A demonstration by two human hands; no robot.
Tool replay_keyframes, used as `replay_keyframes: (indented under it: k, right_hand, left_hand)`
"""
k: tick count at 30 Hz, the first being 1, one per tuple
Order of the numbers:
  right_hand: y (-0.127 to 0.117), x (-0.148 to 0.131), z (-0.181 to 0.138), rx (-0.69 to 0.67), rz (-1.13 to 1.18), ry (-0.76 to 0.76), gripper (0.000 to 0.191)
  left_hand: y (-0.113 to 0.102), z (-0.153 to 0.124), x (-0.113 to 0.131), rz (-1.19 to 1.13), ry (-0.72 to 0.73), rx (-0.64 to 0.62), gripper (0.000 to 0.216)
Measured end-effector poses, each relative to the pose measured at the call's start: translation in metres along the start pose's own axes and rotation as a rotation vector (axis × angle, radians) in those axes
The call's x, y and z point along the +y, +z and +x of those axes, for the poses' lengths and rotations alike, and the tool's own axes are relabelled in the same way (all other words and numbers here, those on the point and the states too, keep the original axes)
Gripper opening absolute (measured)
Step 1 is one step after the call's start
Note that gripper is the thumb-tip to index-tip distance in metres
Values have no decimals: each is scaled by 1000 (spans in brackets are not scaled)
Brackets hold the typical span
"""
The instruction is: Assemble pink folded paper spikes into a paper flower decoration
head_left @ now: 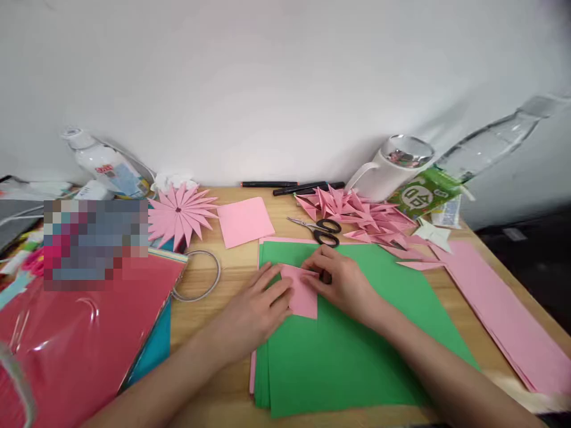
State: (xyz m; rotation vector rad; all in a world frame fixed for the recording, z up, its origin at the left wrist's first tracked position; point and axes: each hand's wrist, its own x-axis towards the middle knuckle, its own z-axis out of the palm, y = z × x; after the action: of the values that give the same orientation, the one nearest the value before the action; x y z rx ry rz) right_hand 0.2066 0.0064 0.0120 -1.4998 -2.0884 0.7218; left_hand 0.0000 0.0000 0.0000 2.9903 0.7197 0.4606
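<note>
A small square of pink paper (303, 297) lies on a stack of green paper (370, 356), its top edge slightly raised. My left hand (263, 300) rests on its left side with fingers spread and partly covering it. At the upper right corner, my right hand (343, 279) pinches the paper's edge between thumb and fingers. Black-handled scissors (325, 232) lie just beyond my right hand. A larger pink square sheet (246, 222) is further back on the wooden table.
A pink folded paper flower (181, 211) sits back left, and pink folded pieces (361, 217) are heaped back right. Around them are pens (270, 184), a white mug (392, 169), a tape ring (218, 276), a red packet (89, 339) and pink strips (504, 309).
</note>
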Motion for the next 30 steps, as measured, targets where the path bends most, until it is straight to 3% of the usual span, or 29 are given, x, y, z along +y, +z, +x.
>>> replay_keyframes:
  k: [7,13,23,30]
  right_hand:
    - [-2,4,0,-101,85,-154,23]
    - [0,10,-2,-125,-33,-307,29]
    - [-9,4,-2,-218,-141,-330,30]
    - [-19,1,-2,-296,-29,-298,25]
  left_hand:
    - [-6,2,4,-10,-69,11,25]
    - [-5,0,7,25,-89,28,24]
    - [-7,1,7,41,-69,-53,26]
    - [-4,2,7,-40,-105,-58,21]
